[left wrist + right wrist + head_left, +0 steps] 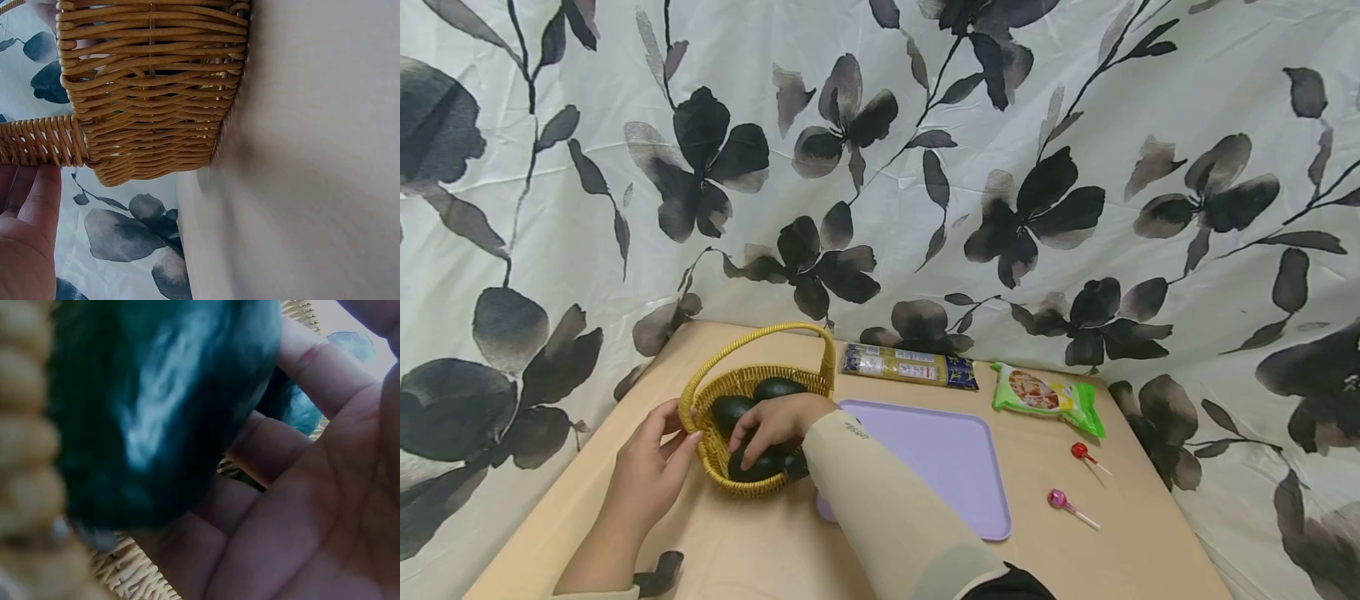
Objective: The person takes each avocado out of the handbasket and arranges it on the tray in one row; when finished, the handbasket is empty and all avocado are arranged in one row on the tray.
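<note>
A yellow wicker basket (748, 485) with a tall arched handle holds several dark green avocados (731, 411). My left hand (651, 467) grips the base of the handle on the basket's left side, thumb in front and fingers behind. In the left wrist view, the fingers lie against the woven handle (44, 140). Inside the basket, my right hand (784, 421) holds an avocado (156, 412) near the front rim. The right wrist view shows its fingers curled behind that avocado; the thumb's contact is unclear there.
Right of the basket lies a lilac tray (955, 454), partly under the right sleeve (880, 500). Behind it is a pack of pasta (910, 367). A green snack packet (1045, 396), a red lollipop (1079, 451) and a pink lollipop (1057, 499) lie further right. Floral cloth (925, 208) hangs behind.
</note>
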Tool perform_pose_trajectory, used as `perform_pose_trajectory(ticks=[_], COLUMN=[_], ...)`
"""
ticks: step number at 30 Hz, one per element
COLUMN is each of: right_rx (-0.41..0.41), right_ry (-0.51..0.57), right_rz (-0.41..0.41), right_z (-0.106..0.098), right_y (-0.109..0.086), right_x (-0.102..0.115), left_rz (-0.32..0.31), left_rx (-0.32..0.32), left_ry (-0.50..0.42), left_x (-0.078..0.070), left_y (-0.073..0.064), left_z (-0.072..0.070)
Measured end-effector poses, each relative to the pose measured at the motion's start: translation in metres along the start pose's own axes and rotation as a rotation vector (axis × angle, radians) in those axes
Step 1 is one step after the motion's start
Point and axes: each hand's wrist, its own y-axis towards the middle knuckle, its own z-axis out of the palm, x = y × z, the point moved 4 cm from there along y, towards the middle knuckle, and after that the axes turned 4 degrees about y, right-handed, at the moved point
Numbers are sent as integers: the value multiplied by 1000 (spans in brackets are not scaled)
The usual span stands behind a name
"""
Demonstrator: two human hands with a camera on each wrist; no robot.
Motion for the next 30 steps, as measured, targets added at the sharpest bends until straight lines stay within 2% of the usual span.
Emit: perform_pose_trajectory(ticks=[13,21,30], right_rx=[-86,-141,-151], right_ry=[35,16,87], right_rz=[-3,-99,-134], right_z=[-5,-12,-18], right_y=[-11,-15,-22], right_x=[-2,5,11], left_rz=[-2,-11,0], left_rx=[-7,-12,-7], left_ry=[2,8,-6], left_x=[-1,-3,-1], left_y=[1,2,2], left_z=[-1,-5,0])
